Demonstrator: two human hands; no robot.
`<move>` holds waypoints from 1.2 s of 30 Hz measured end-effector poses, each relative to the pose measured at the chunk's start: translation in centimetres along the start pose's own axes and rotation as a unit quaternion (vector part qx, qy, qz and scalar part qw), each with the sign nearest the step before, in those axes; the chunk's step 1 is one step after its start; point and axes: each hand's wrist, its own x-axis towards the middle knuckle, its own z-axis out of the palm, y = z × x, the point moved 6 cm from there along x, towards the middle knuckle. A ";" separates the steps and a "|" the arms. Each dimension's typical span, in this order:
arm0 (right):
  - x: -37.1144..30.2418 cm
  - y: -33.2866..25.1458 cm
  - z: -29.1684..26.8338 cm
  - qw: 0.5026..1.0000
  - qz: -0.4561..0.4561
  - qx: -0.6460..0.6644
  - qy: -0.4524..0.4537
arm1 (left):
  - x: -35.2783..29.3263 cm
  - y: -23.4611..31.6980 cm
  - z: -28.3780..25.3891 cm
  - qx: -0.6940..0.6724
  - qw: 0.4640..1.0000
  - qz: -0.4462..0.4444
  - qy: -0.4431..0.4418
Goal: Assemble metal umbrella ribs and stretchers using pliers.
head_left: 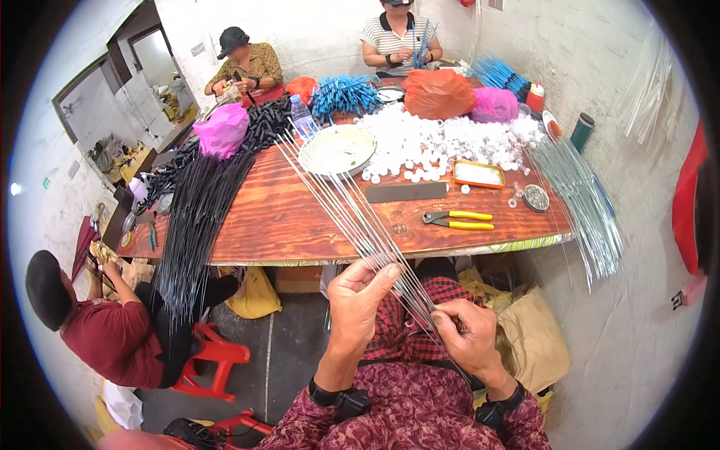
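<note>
Fanning toward their far ends, thin, straight, silvery metal-looking rods (pixel 412 291) sat gripped between thumb and fingers of the left hand (pixel 355 296); the right hand (pixel 471 331) pinched them lower down. A light pinch (firm enough against slipping) seemed best for keeping them uncrossed. The rods reached over the red-brown wooden counter (pixel 281 217), near yellow-handled metal pliers (pixel 469 225).

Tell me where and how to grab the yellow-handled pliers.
Probably best by both yellow handles, from the right and above: the pliers lie flat, metal head pointing left, handles pointing right. The right hand holds thin rods, so it would need freeing first.
</note>
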 end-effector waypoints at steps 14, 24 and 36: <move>-1.1 -0.6 -0.4 0.997 0.058 0.032 0.048 | -0.9 0.5 -0.3 0.002 1.000 -0.011 -0.008; -6.5 -1.6 -1.2 0.995 0.068 0.007 0.072 | -3.8 -1.1 0.0 0.022 0.994 -0.056 -0.090; -7.7 7.4 3.8 0.980 0.188 -0.046 0.042 | -0.6 -12.9 -4.7 0.091 0.980 -0.171 -0.040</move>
